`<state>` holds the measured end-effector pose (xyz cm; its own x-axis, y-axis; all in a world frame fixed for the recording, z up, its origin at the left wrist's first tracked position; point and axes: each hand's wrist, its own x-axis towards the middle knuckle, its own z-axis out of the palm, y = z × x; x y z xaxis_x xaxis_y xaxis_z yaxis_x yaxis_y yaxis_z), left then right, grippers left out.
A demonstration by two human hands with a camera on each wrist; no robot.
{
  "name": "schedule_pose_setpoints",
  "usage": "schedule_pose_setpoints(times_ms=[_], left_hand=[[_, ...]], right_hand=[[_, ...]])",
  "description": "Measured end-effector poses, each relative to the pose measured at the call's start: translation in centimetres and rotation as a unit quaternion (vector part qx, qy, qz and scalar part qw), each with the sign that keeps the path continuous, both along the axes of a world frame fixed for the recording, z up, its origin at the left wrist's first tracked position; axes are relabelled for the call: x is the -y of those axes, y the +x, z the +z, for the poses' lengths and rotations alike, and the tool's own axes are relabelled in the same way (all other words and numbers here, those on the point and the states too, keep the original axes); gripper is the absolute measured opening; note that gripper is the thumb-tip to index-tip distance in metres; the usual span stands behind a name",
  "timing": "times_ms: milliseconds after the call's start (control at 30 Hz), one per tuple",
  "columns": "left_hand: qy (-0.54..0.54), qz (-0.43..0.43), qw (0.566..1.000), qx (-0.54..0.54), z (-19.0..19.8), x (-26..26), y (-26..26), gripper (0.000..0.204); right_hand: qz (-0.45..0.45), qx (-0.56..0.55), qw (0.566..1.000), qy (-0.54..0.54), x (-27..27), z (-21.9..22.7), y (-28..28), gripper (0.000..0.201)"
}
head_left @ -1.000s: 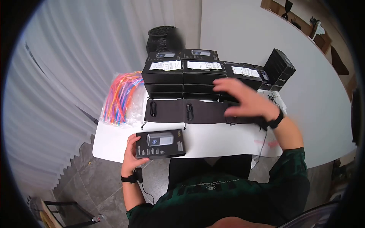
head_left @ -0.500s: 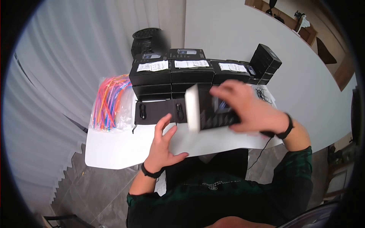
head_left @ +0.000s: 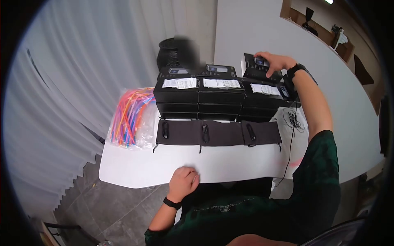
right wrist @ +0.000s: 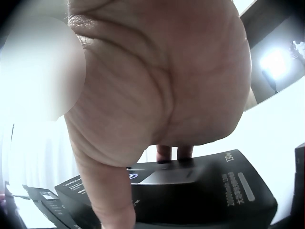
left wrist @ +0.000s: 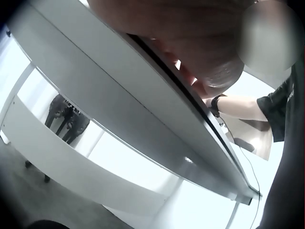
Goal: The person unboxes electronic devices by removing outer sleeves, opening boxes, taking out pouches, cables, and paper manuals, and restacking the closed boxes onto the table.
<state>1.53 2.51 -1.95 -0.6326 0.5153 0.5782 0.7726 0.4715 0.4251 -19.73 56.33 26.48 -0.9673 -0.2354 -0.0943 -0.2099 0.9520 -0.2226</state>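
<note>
At the back right of the table, my right hand (head_left: 276, 64) grips a black product box (head_left: 253, 73) with a device printed on its face. In the right wrist view the thumb presses the near side of this box (right wrist: 209, 191), and two fingers reach over its far side. My left hand (head_left: 184, 182) rests at the table's front edge, fingers loosely curled, holding nothing. In the left wrist view that hand (left wrist: 186, 43) lies over the table edge. Three dark drawstring pouches (head_left: 223, 137) lie in a row, each with a coiled black cable (head_left: 165, 130) on it.
Stacked black boxes (head_left: 176, 95) stand behind the pouches, with white paper slips (head_left: 221, 83) on top. A clear bag of colourful strips (head_left: 130, 119) lies at the left. Thin black wire (head_left: 293, 121) is tangled at the right of the white table (head_left: 135, 164).
The box went from my left hand at the front edge to my right hand, which carried it to the back right. My left hand let go and came down at the table edge.
</note>
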Motion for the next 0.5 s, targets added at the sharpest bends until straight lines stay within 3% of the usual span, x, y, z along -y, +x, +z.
schedule_pose_setpoints(times_ms=[100,333,500], left_hand=[[-0.007,0.009,1.0,0.01,0.1,-0.3,0.0,0.008],[-0.012,0.01,0.999,0.042,0.9,-0.6,-0.2,0.005],[0.007,0.009,0.997,0.072,1.2,-0.6,-0.4,0.004]], right_hand=[[0.04,0.065,0.997,-0.011,-0.1,-0.2,-2.5,0.11],[-0.019,0.223,0.973,-0.057,-0.3,-1.6,-4.6,0.112],[-0.005,0.262,0.961,-0.091,-1.3,-4.1,-5.5,0.108]])
